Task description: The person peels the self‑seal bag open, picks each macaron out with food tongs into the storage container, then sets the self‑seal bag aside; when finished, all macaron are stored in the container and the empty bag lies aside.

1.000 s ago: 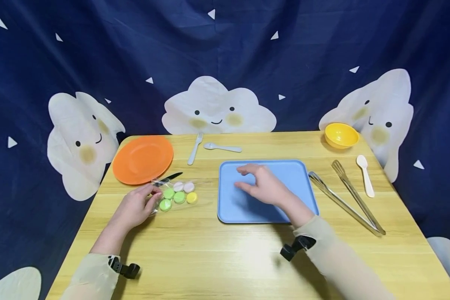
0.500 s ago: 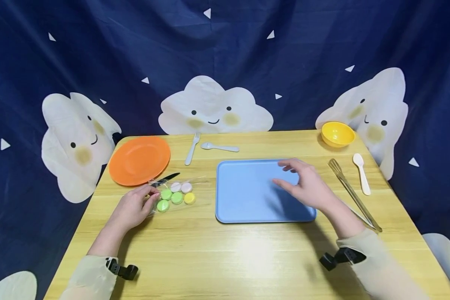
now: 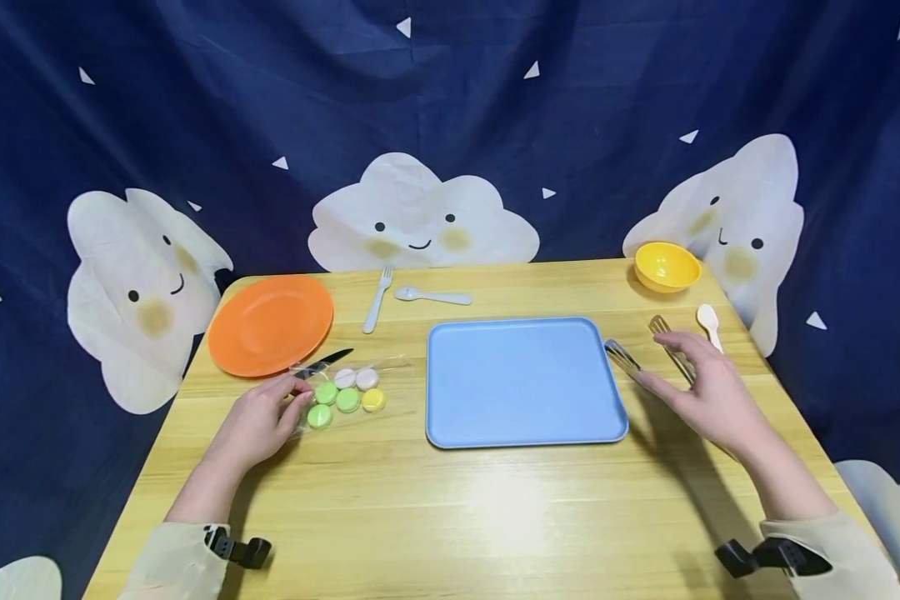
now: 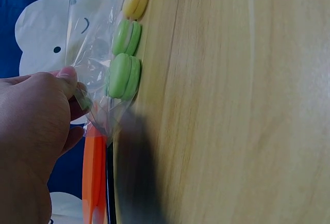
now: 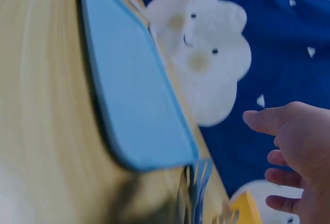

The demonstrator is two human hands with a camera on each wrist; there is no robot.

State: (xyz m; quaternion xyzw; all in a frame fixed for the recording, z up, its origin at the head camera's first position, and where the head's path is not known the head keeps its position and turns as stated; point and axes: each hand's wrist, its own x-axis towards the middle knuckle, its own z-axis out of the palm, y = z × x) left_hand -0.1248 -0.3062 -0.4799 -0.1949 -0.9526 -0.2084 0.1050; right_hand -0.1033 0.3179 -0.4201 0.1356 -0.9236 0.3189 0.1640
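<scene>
At the left, my left hand (image 3: pixel 258 417) pinches the near-left edge of a clear plastic bag (image 4: pixel 95 53). Inside the bag are several macarons: green (image 3: pixel 348 400), yellow (image 3: pixel 373 400) and pale lilac (image 3: pixel 367 378) ones. The bag lies on the table and partly covers a black-bladed knife (image 3: pixel 333 357). My right hand (image 3: pixel 712 392) hovers above the metal tongs (image 3: pixel 622 357), its thumb and fingers spread apart with nothing between them. It hides most of the tongs' length. In the right wrist view the tongs' slotted tip (image 5: pixel 200 182) shows below the hand.
A blue tray (image 3: pixel 525 383) lies mid-table. Behind the bag sit an orange plate (image 3: pixel 270 325), a grey fork (image 3: pixel 378 302) and a grey spoon (image 3: pixel 432 296). On the right are a yellow bowl (image 3: pixel 667 267) and a white spoon (image 3: pixel 708 321).
My right hand has moved rightward from above the blue tray to over the tongs. My left hand keeps its pinch on the bag. The view has shifted slightly.
</scene>
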